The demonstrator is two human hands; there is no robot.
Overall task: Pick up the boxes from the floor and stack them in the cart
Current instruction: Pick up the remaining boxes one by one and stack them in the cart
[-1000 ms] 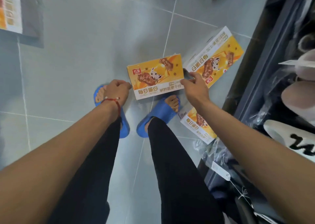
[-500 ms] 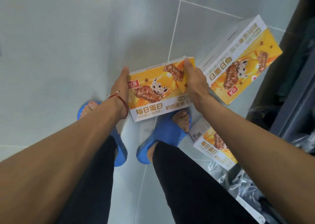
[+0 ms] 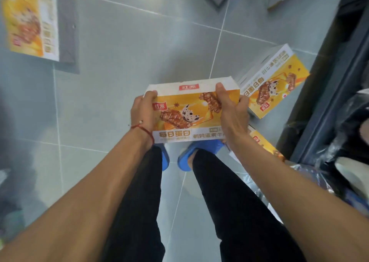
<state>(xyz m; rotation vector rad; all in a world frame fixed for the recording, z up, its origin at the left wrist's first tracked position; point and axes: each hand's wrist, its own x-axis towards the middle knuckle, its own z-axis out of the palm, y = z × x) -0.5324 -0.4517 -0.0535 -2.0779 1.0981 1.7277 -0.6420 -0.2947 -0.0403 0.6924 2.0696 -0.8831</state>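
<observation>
Place: a shop or its stockroom, by the look of it.
Floor: large grey tiles [image 3: 119, 86] with pale grout lines.
Stock: identical orange-and-white snack boxes [image 3: 275, 82] lying about, right, far left and along the far edge.
Right side: a dark rack [image 3: 319, 94] with plastic-wrapped goods [image 3: 351, 112].

Printed cardboard, faintly glossy, on the held box [image 3: 191, 112]. Smooth grey tile with soft sheen for the floor [image 3: 119, 72]. Matt blue plastic on the slippers [image 3: 201, 150]. Crinkled clear plastic film [image 3: 311, 176] at four o'clock. Matt black cloth trousers [image 3: 229, 202].
</observation>
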